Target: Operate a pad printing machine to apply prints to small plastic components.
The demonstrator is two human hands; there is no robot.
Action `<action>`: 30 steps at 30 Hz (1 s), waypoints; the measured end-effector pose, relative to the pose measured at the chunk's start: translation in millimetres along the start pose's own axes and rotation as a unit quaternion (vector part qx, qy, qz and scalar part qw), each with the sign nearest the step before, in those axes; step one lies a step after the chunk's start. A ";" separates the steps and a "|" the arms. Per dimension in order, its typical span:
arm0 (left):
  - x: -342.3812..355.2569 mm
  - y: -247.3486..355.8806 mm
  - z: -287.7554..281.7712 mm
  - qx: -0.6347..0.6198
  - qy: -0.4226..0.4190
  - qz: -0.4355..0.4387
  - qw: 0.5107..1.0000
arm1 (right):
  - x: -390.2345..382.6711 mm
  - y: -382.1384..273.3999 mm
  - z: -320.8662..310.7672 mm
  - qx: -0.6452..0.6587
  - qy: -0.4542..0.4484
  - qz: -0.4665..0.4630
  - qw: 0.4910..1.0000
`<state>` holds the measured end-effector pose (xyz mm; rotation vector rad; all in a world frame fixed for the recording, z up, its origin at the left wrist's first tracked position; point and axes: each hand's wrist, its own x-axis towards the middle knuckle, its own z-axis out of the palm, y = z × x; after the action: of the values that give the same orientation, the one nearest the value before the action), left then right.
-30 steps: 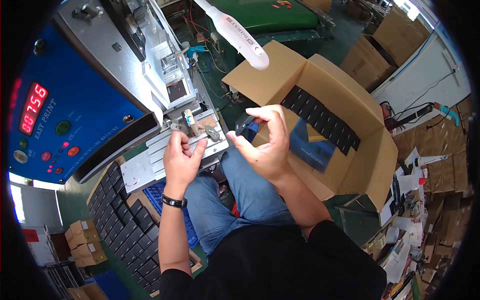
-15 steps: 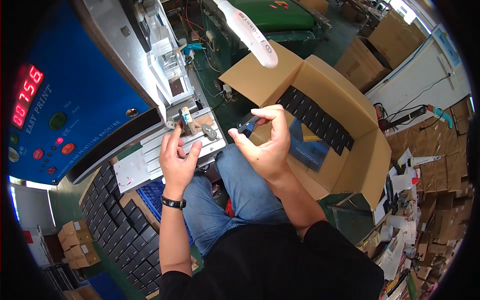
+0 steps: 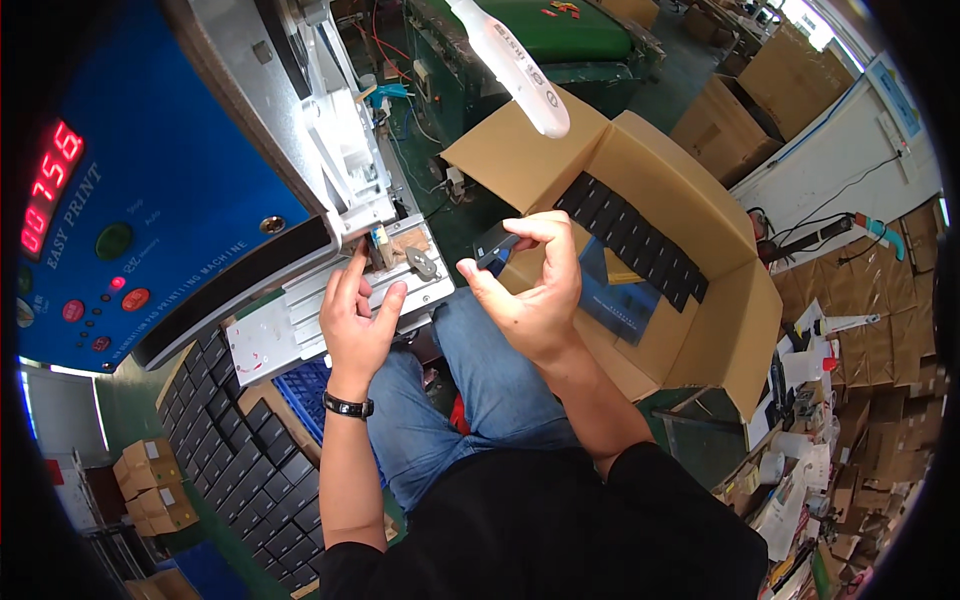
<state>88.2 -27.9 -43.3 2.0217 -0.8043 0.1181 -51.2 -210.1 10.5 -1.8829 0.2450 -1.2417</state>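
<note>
My left hand, with a black watch on the wrist, reaches to the fixture on the printing machine's slotted metal bed. Its index fingertip is at the fixture's near side, the thumb apart from the fingers; whatever sits in the fixture is mostly hidden under the machine's white carriage. A grey metal clamp piece lies beside the fixture. Between thumb and fingers, my right hand pinches a small black box-shaped piece, held in the air between the bed and the carton.
At the right stands an open cardboard carton with rows of black pieces inside. Many black boxes are laid out at lower left. The blue machine panel fills the upper left. A white rounded bar hangs above.
The machine's white carriage has come forward and down over the fixture, close to my left fingertips. Both hands stay nearly in place, the right still holding the black piece.
</note>
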 end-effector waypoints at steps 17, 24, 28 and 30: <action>-0.3 4.6 -1.1 0.010 0.010 0.020 1.000 | -25.7 30.7 -39.3 -0.054 0.055 0.088 0.993; -0.6 3.8 -1.2 0.013 0.003 0.012 1.000 | -28.8 31.2 -36.6 -0.070 0.052 0.086 0.992; -1.8 4.4 -1.5 0.019 0.003 0.008 1.000 | -30.0 24.4 -30.3 -0.075 0.027 0.071 0.994; -1.5 4.7 -2.4 0.020 0.002 0.008 1.000 | -28.9 21.6 -28.2 -0.078 0.020 0.065 0.995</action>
<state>84.8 -26.9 -39.1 2.0517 -0.8214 0.1486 -82.8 -222.4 -20.3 -1.9412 0.4917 -1.2015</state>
